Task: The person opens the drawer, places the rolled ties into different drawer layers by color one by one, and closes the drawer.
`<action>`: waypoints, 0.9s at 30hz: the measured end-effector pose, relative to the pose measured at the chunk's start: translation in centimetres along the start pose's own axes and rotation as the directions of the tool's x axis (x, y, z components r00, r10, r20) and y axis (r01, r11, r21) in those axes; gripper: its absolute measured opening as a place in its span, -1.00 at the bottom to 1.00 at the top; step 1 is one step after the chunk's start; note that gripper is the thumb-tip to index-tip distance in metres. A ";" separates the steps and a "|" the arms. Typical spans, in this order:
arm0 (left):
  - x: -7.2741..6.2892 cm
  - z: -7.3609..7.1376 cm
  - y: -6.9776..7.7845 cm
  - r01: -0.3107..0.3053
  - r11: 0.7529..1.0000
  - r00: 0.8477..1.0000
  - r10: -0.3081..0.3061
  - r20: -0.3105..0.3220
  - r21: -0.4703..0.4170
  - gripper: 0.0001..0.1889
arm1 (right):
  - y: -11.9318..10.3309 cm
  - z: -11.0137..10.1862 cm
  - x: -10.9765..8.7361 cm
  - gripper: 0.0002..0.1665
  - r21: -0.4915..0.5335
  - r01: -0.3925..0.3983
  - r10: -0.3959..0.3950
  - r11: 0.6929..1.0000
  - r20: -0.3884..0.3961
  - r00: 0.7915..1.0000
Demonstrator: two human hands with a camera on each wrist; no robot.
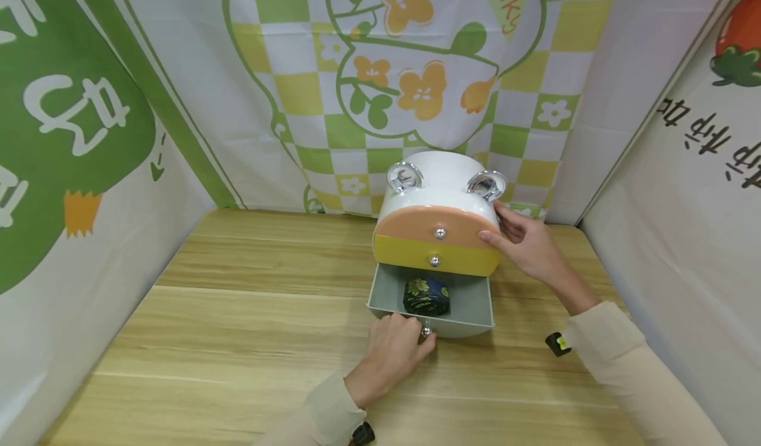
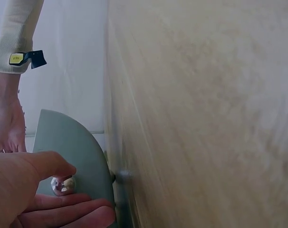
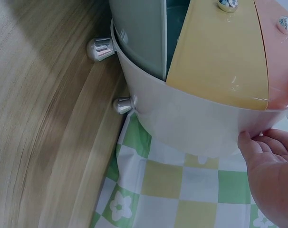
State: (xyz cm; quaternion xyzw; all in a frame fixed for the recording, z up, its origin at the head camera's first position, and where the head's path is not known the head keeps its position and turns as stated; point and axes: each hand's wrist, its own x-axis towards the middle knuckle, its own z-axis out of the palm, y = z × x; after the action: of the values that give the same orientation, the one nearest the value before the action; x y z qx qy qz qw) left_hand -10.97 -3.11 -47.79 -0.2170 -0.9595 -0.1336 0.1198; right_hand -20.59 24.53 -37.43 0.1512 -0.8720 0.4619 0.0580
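Note:
A small white drawer cabinet [image 1: 442, 175] stands on the table with its lowest drawer, pale grey-green [image 1: 470, 300], pulled out. In that drawer lies a rolled dark cloth [image 1: 427, 297] with a yellow-green leaf pattern. My left hand [image 1: 395, 347] is at the drawer's front, its thumb and fingers about the round silver knob [image 2: 63, 185]. With my right hand [image 1: 529, 244] I hold the cabinet's right side, thumb on the front edge and fingers against the side wall. The orange drawer [image 1: 416, 224] and yellow drawer [image 1: 404, 251] above are closed.
Two silver rings [image 1: 406, 177] stick up from the cabinet's top like ears. Silver feet [image 3: 101, 49] lift it off the wooden table [image 1: 238, 327]. Behind it hangs a checked, flowered cloth [image 1: 297, 102], with printed white sheets at both sides.

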 end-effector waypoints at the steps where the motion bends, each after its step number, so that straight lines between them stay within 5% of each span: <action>1: 0.0 0.0 0.0 -0.003 1.000 1.000 0.002 -0.003 -0.002 -0.41 | 0.0 0.0 0.0 -0.10 0.004 -0.002 0.002 1.000 -0.001 1.000; 27: 2.1 0.5 -0.3 0.001 1.000 0.999 -0.001 -0.041 -0.012 -0.47 | -0.2 0.0 -0.1 -0.11 0.013 -0.002 0.002 1.000 0.003 1.000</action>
State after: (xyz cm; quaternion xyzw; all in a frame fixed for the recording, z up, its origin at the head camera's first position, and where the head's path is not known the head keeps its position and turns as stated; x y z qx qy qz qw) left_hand -13.01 -2.39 -47.71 -0.2144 -0.9562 -0.1438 0.1382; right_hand -20.41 24.42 -37.30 0.1516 -0.8693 0.4672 0.0551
